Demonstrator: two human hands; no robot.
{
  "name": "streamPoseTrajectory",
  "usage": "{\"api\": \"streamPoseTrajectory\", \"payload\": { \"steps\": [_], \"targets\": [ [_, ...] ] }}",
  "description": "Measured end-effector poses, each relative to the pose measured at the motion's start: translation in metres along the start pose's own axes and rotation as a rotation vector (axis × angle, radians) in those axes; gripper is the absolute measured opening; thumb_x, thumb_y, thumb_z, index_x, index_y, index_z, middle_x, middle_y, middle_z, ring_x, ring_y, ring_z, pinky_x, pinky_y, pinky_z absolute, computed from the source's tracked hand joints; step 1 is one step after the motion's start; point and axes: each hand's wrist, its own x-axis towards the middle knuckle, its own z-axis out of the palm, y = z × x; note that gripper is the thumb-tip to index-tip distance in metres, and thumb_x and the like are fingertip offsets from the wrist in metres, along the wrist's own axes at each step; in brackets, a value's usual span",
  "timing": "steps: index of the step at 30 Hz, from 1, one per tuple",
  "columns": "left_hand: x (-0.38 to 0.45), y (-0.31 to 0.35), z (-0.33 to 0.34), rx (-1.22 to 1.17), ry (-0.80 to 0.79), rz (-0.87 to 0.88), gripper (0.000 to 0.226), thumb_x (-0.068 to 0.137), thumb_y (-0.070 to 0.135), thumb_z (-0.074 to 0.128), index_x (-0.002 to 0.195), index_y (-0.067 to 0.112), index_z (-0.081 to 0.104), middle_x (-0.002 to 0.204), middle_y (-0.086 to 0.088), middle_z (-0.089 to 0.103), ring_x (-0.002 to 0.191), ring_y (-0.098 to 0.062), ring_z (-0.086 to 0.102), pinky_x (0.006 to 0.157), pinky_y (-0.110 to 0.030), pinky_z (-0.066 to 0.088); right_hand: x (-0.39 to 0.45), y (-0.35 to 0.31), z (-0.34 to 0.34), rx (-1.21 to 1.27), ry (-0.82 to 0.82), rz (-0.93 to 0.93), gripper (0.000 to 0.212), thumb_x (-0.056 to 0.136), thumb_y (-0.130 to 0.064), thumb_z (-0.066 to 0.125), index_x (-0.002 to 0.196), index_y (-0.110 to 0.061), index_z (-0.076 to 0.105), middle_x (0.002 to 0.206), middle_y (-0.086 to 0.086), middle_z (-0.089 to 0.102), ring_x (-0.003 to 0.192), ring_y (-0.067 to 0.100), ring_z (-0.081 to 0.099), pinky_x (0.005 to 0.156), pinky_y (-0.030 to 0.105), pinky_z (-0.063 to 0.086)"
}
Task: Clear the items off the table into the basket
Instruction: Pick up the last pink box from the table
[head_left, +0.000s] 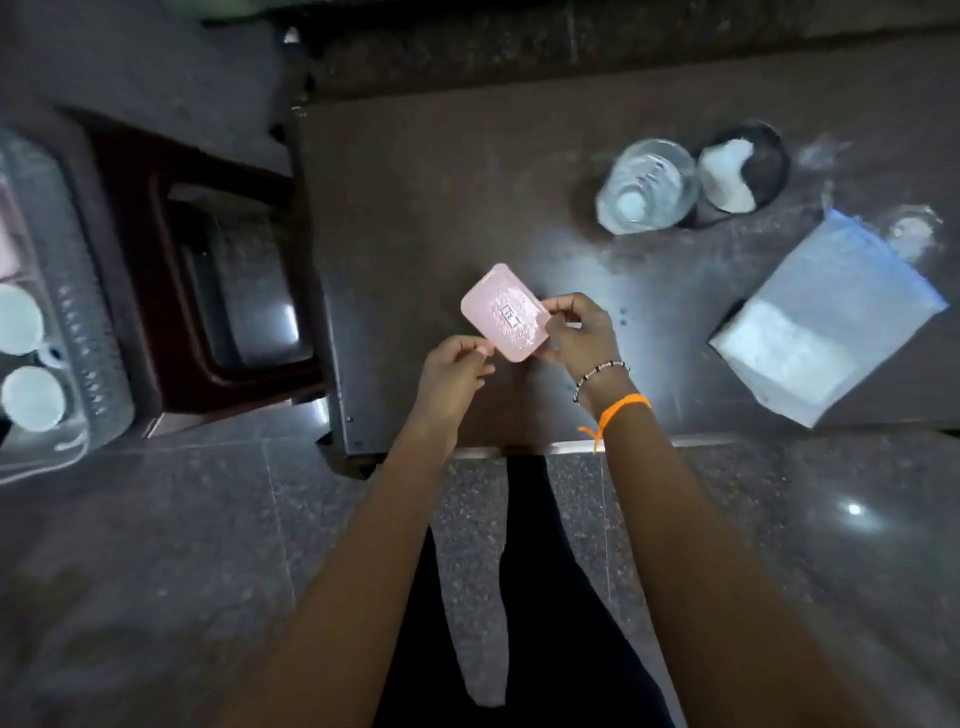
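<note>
You have the pink soap case (505, 313) pinched between both hands over the middle of the dark table (415, 197): your right hand (576, 327) grips its 3 o'clock end with curled fingers and thumb, and your left hand (453, 366) pinches the corner at about 7 o'clock. It looks lifted off the tabletop, though the view from above does not settle that.

The clear plastic basket (78, 338) sits off the table at your 9 o'clock, beyond the dark red stool (208, 291). It already holds two round white lids or cups (23, 358) and something pink at its far edge, so part of the clearing looks done.

Still on the table, up at 1 to 2 o'clock from your hands, are a clear glass (647, 187) and, touching it on the right, a dark bowl (743, 169) with white powder in it. At 3 o'clock lies a clear plastic bag (826, 322) of white powder. White dust is smeared on the tabletop near these.

So, by my reading, the soap case is the item in hand, and three more wait after it.
</note>
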Motion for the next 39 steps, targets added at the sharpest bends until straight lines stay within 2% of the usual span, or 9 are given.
{"api": "streamPoseTrajectory", "payload": {
  "steps": [7, 15, 18, 21, 23, 26, 29, 32, 39],
  "targets": [
    [-0.023, 0.010, -0.145, -0.308, 0.318, 0.090, 0.023, 0.093, 0.003, 0.046, 0.081, 0.018, 0.057, 0.080, 0.004, 0.058, 0.073, -0.006, 0.055, 0.074, -0.017, 0.045, -0.043, -0.038, 0.135, -0.153, -0.336, -0.098, 0.031, 0.092, 0.001, 0.043, 0.076, -0.023, 0.053, 0.092, 0.004, 0.049, 0.075, 0.010, 0.053, 0.049, 0.017, 0.056],
    [-0.033, 0.030, -0.299, -0.430, 0.634, 0.266, 0.025, 0.089, 0.003, 0.049, 0.080, 0.024, 0.060, 0.080, 0.005, 0.059, 0.082, -0.013, 0.054, 0.086, -0.028, 0.047, -0.084, -0.079, 0.299, -0.164, -0.471, -0.297, 0.028, 0.092, -0.001, 0.049, 0.074, -0.023, 0.052, 0.072, -0.002, 0.050, 0.065, 0.006, 0.051, 0.048, 0.014, 0.053],
    [-0.027, 0.037, -0.338, -0.479, 0.710, 0.281, 0.019, 0.089, 0.003, 0.049, 0.096, 0.013, 0.064, 0.094, -0.002, 0.064, 0.094, -0.016, 0.058, 0.096, -0.032, 0.046, -0.094, -0.086, 0.351, -0.164, -0.441, -0.328, 0.029, 0.091, 0.000, 0.050, 0.072, -0.022, 0.051, 0.071, 0.001, 0.050, 0.064, 0.008, 0.051, 0.048, 0.015, 0.053],
    [-0.020, 0.044, -0.360, -0.457, 0.684, 0.318, 0.028, 0.091, 0.004, 0.044, 0.114, 0.008, 0.060, 0.109, -0.002, 0.062, 0.099, -0.011, 0.057, 0.090, -0.016, 0.045, -0.092, -0.096, 0.388, -0.241, -0.352, -0.413, 0.022, 0.087, 0.001, 0.054, 0.076, -0.018, 0.056, 0.081, 0.013, 0.056, 0.074, 0.021, 0.057, 0.063, 0.035, 0.058],
    [-0.013, 0.049, -0.372, -0.325, 0.616, 0.364, 0.037, 0.090, 0.001, 0.041, 0.124, 0.007, 0.055, 0.126, -0.006, 0.058, 0.116, -0.017, 0.053, 0.103, -0.025, 0.042, -0.087, -0.109, 0.413, -0.323, -0.293, -0.510, 0.013, 0.084, 0.000, 0.056, 0.088, -0.009, 0.063, 0.085, 0.014, 0.060, 0.079, 0.028, 0.058, 0.079, 0.047, 0.053],
    [-0.002, 0.055, -0.381, -0.029, 0.540, 0.398, 0.047, 0.090, -0.002, 0.040, 0.136, 0.002, 0.042, 0.146, -0.014, 0.041, 0.137, -0.023, 0.034, 0.113, -0.023, 0.019, -0.080, -0.138, 0.449, -0.451, -0.261, -0.700, 0.020, 0.080, 0.003, 0.056, 0.096, 0.001, 0.068, 0.079, 0.001, 0.062, 0.070, 0.010, 0.055, 0.076, 0.033, 0.049],
    [0.006, 0.056, -0.387, 0.080, 0.478, 0.394, 0.049, 0.090, -0.003, 0.041, 0.139, -0.004, 0.033, 0.150, -0.019, 0.031, 0.141, -0.025, 0.027, 0.109, -0.020, 0.012, -0.077, -0.158, 0.488, -0.706, -0.304, -0.899, 0.028, 0.079, 0.001, 0.052, 0.098, -0.006, 0.070, 0.099, 0.005, 0.069, 0.091, 0.015, 0.061, 0.082, 0.018, 0.043],
    [0.010, 0.055, -0.391, 0.056, 0.460, 0.385, 0.052, 0.090, -0.004, 0.040, 0.140, -0.007, 0.029, 0.150, -0.021, 0.029, 0.142, -0.027, 0.025, 0.110, -0.019, 0.012, -0.068, -0.160, 0.521, -0.907, -0.294, -0.991, 0.033, 0.081, 0.000, 0.047, 0.104, -0.011, 0.069, 0.113, 0.013, 0.065, 0.105, 0.022, 0.059, 0.087, 0.019, 0.038],
    [0.017, 0.045, -0.401, 0.067, 0.402, 0.343, 0.056, 0.091, -0.002, 0.037, 0.145, -0.002, 0.020, 0.157, -0.016, 0.017, 0.146, -0.022, 0.016, 0.109, -0.015, 0.007, -0.049, -0.152, 0.575, -1.010, -0.360, -1.072, 0.033, 0.072, 0.005, 0.044, 0.098, 0.000, 0.065, 0.101, 0.015, 0.058, 0.079, 0.015, 0.048, 0.085, 0.028, 0.044]
  ]
}}
